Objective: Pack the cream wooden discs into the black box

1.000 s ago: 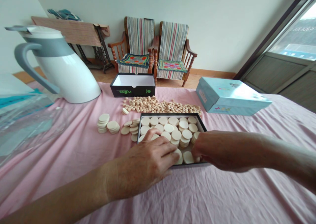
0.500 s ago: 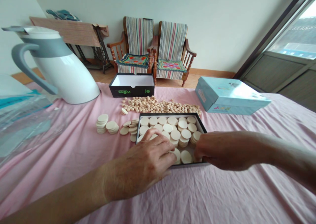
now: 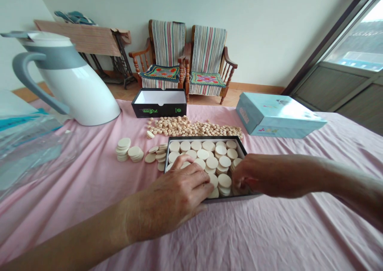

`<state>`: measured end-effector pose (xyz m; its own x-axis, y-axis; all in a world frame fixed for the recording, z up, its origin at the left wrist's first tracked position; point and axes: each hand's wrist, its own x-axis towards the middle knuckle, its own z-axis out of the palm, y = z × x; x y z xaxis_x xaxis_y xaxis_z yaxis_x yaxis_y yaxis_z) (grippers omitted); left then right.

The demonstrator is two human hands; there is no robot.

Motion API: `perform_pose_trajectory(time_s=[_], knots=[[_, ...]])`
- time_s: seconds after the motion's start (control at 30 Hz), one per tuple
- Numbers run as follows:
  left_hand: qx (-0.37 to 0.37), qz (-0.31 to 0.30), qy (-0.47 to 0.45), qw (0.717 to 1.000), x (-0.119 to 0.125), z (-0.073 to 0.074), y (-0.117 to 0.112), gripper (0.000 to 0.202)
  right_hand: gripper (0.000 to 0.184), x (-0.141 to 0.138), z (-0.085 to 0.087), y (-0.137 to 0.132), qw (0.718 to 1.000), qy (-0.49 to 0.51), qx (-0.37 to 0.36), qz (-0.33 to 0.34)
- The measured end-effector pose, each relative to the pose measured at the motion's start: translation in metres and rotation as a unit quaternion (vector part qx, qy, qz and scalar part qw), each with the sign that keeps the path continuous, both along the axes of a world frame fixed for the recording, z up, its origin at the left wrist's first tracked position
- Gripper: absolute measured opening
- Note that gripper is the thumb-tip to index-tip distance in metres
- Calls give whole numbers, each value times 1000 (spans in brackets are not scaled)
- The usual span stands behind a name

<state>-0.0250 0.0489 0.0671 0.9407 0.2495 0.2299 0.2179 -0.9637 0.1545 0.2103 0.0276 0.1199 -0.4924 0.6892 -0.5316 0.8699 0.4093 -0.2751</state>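
A shallow dark-edged box (image 3: pixel 243 144) holds many pale round wooden discs (image 3: pixel 212 162), standing in stacks in rows. Across its front left part lies my left hand (image 3: pixel 184 189), fingers spread and resting on the discs. Inside the front right corner, my right hand (image 3: pixel 247 174) has its fingers curled down, and what they hold is hidden. Just left of those fingers stands a stack of discs (image 3: pixel 224 180). More discs lie outside the box's left side, among them a short stack (image 3: pixel 123 143) and a leaning one (image 3: pixel 135 153).
Small wooden beads (image 3: pixel 194 128) are heaped behind the box. Behind them stands an open black box (image 3: pixel 158 110); a light-blue carton (image 3: pixel 278 117) is at the right. A white-grey jug (image 3: pixel 80 87) and clear plastic bags (image 3: pixel 32 151) occupy the left of the pink cloth (image 3: pixel 239 239).
Near the front of the box, the stack beside my right fingers now stands taller. My right hand has shifted slightly away from me and to the left. My left hand stays almost still.
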Motion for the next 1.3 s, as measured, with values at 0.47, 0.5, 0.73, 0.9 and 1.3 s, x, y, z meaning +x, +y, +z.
perform_pose_trajectory(time_s=[0.47, 0.5, 0.73, 0.9, 1.3], knots=[[13, -12, 1, 1000, -1, 7, 1, 36, 14, -6, -18, -6, 987, -84, 135, 4], [14, -13, 1, 1000, 0, 8, 1, 37, 14, -9, -18, -6, 987, -92, 134, -10], [10, -16, 24, 1000, 4, 8, -1, 21, 18, -14, -24, -9, 988, -88, 128, -25], [1, -25, 25, 999, 2, 7, -2, 18, 19, -13, -16, -11, 990, -63, 127, -19], [-3, -7, -7, 1000, -7, 7, -3, 18, 21, -33, -15, -9, 985, 59, 162, -19]])
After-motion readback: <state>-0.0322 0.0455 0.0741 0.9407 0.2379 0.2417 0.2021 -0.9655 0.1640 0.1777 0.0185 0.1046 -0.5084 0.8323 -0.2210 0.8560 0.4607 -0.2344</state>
